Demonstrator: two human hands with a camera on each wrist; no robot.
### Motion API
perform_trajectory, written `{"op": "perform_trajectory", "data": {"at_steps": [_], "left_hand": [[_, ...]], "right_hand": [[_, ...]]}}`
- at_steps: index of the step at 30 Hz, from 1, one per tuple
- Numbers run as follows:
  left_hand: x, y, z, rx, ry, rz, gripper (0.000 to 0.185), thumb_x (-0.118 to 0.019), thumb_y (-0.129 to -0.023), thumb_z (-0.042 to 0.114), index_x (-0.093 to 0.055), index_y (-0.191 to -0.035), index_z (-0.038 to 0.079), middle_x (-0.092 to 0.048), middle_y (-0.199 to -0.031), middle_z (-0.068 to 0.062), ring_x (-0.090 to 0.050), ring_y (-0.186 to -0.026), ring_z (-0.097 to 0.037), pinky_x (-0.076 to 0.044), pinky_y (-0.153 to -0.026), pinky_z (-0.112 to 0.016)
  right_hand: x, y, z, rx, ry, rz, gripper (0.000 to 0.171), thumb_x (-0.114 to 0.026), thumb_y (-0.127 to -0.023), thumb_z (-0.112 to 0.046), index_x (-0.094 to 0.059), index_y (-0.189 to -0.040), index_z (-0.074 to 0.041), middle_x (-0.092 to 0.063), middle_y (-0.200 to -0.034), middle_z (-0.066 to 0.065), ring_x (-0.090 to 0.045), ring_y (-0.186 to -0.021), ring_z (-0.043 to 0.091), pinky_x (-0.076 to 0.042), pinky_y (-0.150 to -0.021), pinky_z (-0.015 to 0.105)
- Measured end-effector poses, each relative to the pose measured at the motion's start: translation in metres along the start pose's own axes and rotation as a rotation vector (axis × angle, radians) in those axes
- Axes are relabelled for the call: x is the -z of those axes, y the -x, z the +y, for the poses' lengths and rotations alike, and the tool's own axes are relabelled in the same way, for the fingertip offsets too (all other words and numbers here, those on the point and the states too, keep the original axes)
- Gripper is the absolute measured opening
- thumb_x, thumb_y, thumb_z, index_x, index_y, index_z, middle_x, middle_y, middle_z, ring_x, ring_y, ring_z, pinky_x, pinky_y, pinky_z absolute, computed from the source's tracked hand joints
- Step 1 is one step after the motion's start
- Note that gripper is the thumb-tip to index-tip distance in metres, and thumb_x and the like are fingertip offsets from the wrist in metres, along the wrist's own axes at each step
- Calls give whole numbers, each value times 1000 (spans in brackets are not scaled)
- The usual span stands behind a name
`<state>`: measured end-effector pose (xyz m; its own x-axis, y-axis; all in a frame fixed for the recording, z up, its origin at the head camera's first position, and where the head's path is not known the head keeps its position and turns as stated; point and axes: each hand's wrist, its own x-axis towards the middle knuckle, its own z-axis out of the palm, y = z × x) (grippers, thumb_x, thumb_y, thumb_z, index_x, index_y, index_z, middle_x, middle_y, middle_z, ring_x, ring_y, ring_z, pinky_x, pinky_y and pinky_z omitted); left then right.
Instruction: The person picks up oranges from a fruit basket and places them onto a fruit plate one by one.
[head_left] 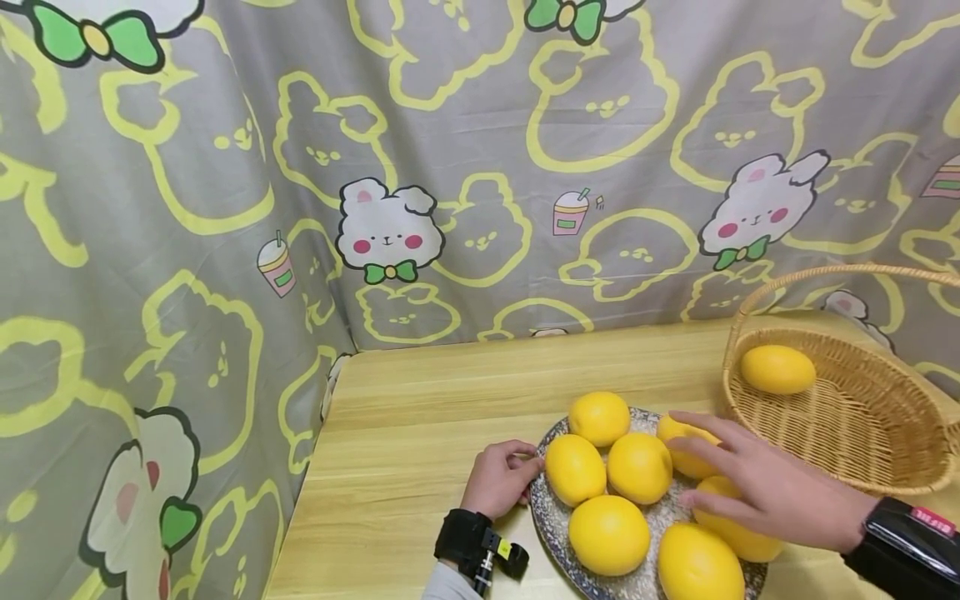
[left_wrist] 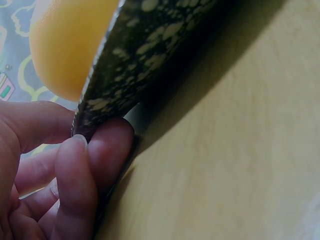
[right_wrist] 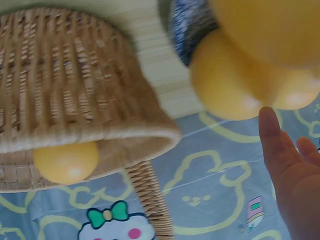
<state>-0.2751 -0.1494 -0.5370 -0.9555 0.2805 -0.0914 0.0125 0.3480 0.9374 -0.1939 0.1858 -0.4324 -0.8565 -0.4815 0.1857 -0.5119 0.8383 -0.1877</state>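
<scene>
Wooden tabletop before cartoon curtain. Left hand pinching plate rim, lower centre; right hand spread flat over lemons. Risk: nudged lemons rolling off.

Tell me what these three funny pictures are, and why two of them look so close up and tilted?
A person wears three cameras: one on the head, one on each wrist. The head picture shows a wooden table before a bunny curtain. On it sits a speckled plate piled with lemons, beside a wicker basket with one lemon inside. The left hand pinches the plate's rim; its wrist camera sees the fingers right at that edge. The right hand lies with straight fingers over the lemons on the plate's right side, no grip closed yet. Its wrist camera looks past a fingertip, so the basket looks tipped over.
</scene>
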Motion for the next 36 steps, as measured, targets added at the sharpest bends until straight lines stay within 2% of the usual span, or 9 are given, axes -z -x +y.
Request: {"op": "perform_trajectory", "data": {"at_steps": [4,8,11,15,20,25,28,33,36], "left_hand": [[0,0,0,6,2,0,31,-73,-95,25,-74,-120,7,-73,-73,2,-56,-45,-6,-51,-46,-22],[-1,0,1,11,3,0,31,-73,-96,25,-74,-120,7,-73,-73,2,-56,-45,-6,-50,-45,-21],[-1,0,0,17,-1,1,31,-73,-96,26,-74,-120,7,-73,-73,3,-56,-44,-6,-50,-45,-21],[-1,-1,0,20,-5,3,31,-73,-96,26,-74,-120,8,-73,-72,3,-56,-44,-6,-50,-45,-21],[0,0,0,15,1,0,31,-73,-95,27,-74,-120,8,-72,-71,3,-56,-44,-7,-51,-46,-23],[0,0,0,12,0,-3,31,-73,-96,27,-74,-120,8,-72,-72,2,-56,-45,-7,-51,-46,-23],[0,0,1,13,1,-5,31,-73,-96,27,-74,-120,8,-72,-71,3,-56,-45,-7,-50,-46,-23],[0,0,1,19,0,-6,31,-73,-96,28,-74,-120,9,-71,-69,3,-56,-45,-7,-49,-45,-23],[0,-1,2,20,-1,-1,30,-73,-95,28,-74,-119,9,-70,-68,3,-56,-44,-7,-49,-45,-23]], "right_hand": [[4,-1,13,-32,-28,-7,49,-72,-95,-45,-60,-140,-28,-47,-155,7,-66,-119,26,-60,-83,36],[9,-2,27,-84,-4,0,51,-71,-96,-46,-59,-142,-26,-50,-153,10,-62,-127,37,-58,-89,53],[11,-3,39,-103,18,13,55,-71,-96,-46,-57,-144,-23,-50,-150,13,-61,-126,38,-57,-89,57],[13,-3,57,-117,33,28,53,-71,-97,-43,-57,-143,-20,-50,-148,15,-62,-122,38,-57,-87,57],[13,-1,75,-90,63,70,51,-70,-100,-31,-53,-146,-18,-49,-147,16,-60,-120,37,-57,-86,57],[13,0,90,-134,62,42,50,-61,-106,-29,-46,-152,-18,-46,-149,14,-58,-121,32,-56,-90,51],[13,1,101,-167,40,32,46,-59,-107,-28,-47,-149,-17,-46,-147,16,-55,-121,32,-54,-91,52],[11,2,120,-159,47,75,39,-61,-105,-20,-52,-142,-11,-47,-141,22,-53,-118,36,-50,-87,55],[9,3,127,-175,29,70,38,-56,-108,-19,-51,-143,-8,-44,-144,25,-48,-122,40,-46,-92,54]]}}
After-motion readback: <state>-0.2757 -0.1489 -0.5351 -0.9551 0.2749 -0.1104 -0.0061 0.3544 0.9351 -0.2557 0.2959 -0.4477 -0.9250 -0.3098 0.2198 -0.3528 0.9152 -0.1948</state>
